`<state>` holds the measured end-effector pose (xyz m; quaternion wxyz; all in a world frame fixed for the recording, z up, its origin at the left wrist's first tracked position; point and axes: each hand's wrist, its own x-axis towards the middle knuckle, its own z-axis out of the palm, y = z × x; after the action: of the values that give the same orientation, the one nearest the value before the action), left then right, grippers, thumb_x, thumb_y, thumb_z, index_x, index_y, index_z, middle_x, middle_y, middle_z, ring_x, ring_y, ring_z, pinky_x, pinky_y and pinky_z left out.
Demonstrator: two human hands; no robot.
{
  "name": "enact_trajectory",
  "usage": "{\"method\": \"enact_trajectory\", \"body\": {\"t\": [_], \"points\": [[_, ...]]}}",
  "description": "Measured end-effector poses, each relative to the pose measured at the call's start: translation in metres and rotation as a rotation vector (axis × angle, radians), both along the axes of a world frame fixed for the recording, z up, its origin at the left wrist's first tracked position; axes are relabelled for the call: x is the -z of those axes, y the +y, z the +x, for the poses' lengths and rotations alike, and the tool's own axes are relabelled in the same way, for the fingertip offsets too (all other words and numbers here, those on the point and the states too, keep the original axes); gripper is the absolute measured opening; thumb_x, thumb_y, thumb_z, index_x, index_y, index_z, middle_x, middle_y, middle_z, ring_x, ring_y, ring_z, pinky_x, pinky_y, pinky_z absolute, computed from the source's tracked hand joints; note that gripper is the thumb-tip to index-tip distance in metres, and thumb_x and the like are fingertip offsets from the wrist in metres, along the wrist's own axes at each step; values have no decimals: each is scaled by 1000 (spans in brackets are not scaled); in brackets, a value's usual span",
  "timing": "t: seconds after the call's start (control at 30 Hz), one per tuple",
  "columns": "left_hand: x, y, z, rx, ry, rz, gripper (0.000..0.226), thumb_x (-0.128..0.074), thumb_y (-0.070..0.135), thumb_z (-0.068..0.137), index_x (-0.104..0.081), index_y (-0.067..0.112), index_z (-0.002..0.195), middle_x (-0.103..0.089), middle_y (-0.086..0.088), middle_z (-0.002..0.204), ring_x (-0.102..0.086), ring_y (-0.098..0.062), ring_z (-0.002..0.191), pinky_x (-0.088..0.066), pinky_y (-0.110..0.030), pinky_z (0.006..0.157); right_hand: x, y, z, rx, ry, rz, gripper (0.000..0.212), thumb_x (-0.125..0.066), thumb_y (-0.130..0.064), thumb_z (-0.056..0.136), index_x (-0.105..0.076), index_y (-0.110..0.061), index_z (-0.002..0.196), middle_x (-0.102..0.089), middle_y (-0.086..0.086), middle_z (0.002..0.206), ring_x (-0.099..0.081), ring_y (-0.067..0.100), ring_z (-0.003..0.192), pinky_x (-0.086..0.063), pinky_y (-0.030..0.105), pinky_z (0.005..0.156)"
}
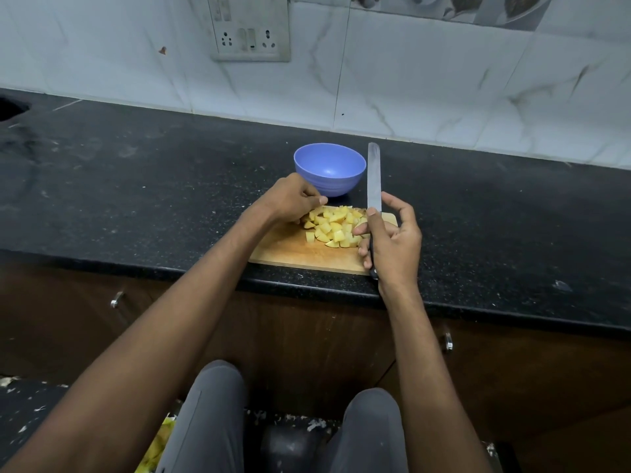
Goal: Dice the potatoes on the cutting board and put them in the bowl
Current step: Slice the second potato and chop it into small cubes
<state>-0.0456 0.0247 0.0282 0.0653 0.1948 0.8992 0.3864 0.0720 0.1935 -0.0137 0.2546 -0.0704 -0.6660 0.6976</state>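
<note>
Where the board [290,249] lies at the near edge of the counter [136,186], a heap of yellow potato dice [333,227] covers its far half, the pieces packed close and touching one another. The near part of the board is bare wood. The left hand [290,199] sits at the heap's left side with its fingers curled down towards the dice; whether they actually hold any pieces cannot be told, since the back of the hand hides them. The right hand [389,238] is at the heap's right side and grips the dark handle of a knife [374,179], thumb laid along the base of the blade, forefinger lifted free. The blade points away from the person, its tip reaching up past the bowl [329,169]. That blue bowl stands on the counter just beyond the board, with nothing visible inside. Behind the counter rises a marbled tile wall with a socket panel [250,27]. Below are dark cabinet doors and the person's grey-clad knees.
</note>
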Motion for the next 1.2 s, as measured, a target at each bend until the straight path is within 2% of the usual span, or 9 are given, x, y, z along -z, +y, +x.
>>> {"method": "enact_trajectory", "body": {"t": [0.07,0.17,0.33,0.6,0.73,0.8,0.9,1.03,1.2], "points": [[0,0,0,-24,-8,25,41,-61,31,101,-65,-4,80,-58,-7,66,-54,-18,60,-50,-36,66,0,0,0,0,2,5,32,-61,-24,106,-54,-26,136,-74,13,82,-53,20,50,-40,26,38],[-1,0,1,-44,-12,55,41,-60,34,102,-70,-5,93,-72,-11,82,-69,-24,67,-62,-37,70,0,0,1,-3,1,12,32,-62,-24,105,-54,-27,136,-74,13,82,-54,20,50,-40,26,38],[-7,-9,10,-121,72,112,34,-59,30,103,-71,0,93,-75,-10,80,-75,-13,67,-63,-38,78,1,0,0,-18,-1,6,29,-62,-23,105,-55,-28,133,-73,12,80,-52,20,49,-39,27,38],[-18,-46,22,-221,65,478,20,-63,20,101,-75,6,93,-75,-15,82,-75,-27,72,-64,-37,70,1,-1,0,-14,-11,25,30,-62,-24,105,-55,-29,134,-73,13,81,-52,20,49,-39,27,39],[-4,-74,23,-387,178,321,12,-69,25,96,-77,16,98,-75,1,87,-69,-11,78,-61,-31,77,0,-2,0,-14,-11,28,28,-62,-24,105,-56,-29,132,-73,12,80,-52,19,48,-38,27,39],[8,-78,24,-405,185,212,24,-75,35,91,-77,16,105,-74,3,93,-68,-10,86,-58,-32,83,-1,-2,0,-9,-12,28,29,-62,-23,105,-56,-28,133,-73,12,80,-52,19,48,-38,27,38],[22,-70,31,-376,159,119,42,-82,42,83,-74,11,109,-71,0,91,-67,-14,86,-50,-28,76,-2,-2,1,2,-19,21,29,-62,-23,105,-56,-27,134,-73,12,80,-51,18,47,-38,27,38],[35,-56,36,-394,199,50,39,-79,28,88,-70,10,121,-67,2,90,-64,-16,86,-52,-32,81,-3,-4,3,10,-25,17,29,-63,-23,105,-56,-27,133,-74,12,80,-52,18,47,-37,26,37],[38,-60,38,-387,242,67,24,-66,12,95,-73,13,118,-72,-6,97,-66,-17,87,-56,-37,91,-5,-5,4,16,-32,35,29,-63,-23,105,-56,-27,133,-74,12,80,-52,17,47,-38,26,36]]}}
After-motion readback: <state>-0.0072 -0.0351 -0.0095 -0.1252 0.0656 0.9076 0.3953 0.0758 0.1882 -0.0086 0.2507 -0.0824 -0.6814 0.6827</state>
